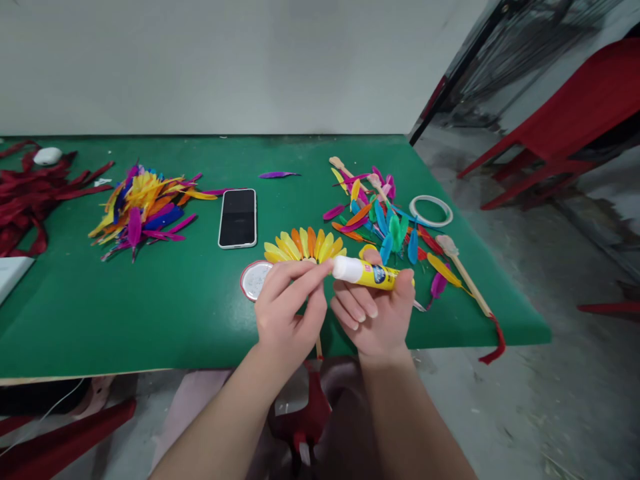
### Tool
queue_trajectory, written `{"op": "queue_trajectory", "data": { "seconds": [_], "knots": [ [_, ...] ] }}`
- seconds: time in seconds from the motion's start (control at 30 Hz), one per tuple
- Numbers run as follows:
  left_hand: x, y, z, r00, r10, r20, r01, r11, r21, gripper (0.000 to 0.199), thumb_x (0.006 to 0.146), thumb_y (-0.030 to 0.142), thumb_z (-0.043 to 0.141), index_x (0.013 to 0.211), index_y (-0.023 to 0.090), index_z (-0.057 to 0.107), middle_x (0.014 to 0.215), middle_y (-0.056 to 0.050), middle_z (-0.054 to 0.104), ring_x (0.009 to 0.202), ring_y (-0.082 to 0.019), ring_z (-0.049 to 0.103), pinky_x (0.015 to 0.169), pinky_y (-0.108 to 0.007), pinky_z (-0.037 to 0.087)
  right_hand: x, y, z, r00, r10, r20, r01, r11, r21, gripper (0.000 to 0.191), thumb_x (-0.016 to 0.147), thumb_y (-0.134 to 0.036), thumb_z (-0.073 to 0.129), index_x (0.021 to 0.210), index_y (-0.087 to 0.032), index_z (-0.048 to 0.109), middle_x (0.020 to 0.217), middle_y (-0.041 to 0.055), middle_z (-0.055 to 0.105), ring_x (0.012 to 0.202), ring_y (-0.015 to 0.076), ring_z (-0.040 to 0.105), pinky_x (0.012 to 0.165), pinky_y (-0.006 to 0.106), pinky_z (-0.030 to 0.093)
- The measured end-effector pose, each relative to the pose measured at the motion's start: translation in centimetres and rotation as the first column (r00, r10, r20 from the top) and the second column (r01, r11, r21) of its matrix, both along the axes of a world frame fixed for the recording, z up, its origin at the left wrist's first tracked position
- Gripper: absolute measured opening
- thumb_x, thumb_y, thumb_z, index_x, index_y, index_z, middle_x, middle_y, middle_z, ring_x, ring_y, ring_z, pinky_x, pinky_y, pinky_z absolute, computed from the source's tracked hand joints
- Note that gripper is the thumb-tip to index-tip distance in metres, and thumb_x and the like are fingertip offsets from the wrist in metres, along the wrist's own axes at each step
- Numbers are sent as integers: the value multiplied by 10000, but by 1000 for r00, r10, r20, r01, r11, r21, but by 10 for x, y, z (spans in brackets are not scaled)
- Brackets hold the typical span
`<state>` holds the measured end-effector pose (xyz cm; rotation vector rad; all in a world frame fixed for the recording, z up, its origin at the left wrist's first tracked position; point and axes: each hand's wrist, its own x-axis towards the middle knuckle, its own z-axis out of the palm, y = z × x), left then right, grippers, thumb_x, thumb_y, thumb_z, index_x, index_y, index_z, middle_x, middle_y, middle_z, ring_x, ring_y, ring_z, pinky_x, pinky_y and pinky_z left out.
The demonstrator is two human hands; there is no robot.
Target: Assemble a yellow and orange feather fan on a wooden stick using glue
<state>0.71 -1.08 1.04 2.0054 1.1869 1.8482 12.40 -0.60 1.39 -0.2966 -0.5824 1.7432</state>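
My right hand is wrapped round a yellow glue bottle with a white top, held sideways above the table. Close to that white end, the fingertips of my left hand are pinched together; whatever they grip is too small to make out. Behind my hands lies a half-circle fan of yellow and orange feathers. Its wooden stick shows below, by the table's front edge, and my hands hide the middle. A round white lid with a red rim lies partly behind my left hand.
The green table carries a phone, a feather pile, dark red ribbons and a lone purple feather. Rightward are scattered feathers, a tape roll and a ribboned wooden stick. Red chairs stand beyond.
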Motion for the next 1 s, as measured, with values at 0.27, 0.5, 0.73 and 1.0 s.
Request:
{"op": "queue_trajectory", "data": {
  "seconds": [0.27,0.5,0.73,1.0],
  "knots": [
    [0,0,-4,974,-57,217,91,984,-151,388,810,59,532,1106,290,629,927,-7,645,850,-94,601,758,-230,504,1,0,0,996,10,-83,-15,998,-55,258,738,-534,588,837,-295,586,424,-96,308,374,78,255,346,122,337],
    [3,9,-15,766,-235,599,541,738,-402,293,791,147,571,1019,295,681,1054,-20,667,1000,-165,602,881,-311,481,-9,-1,-5,971,-8,-239,-35,984,-174,429,853,-561,356,940,-248,635,429,-81,343,357,63,161,277,94,233],
    [-2,11,-11,775,-361,518,603,669,-436,266,756,260,649,1019,271,682,1165,-60,576,1128,-222,512,969,-367,412,-16,-5,-8,968,51,-246,-114,962,-247,470,866,-556,317,912,-234,656,336,-91,332,294,44,81,249,107,225],
    [-1,8,-5,871,-206,446,429,761,-486,257,674,262,722,929,237,708,1083,-53,582,1071,-212,541,968,-357,415,-34,-11,-23,968,207,-140,-243,908,-343,657,702,-789,334,762,-183,580,327,-83,396,241,30,171,226,126,209]
  ]
}}
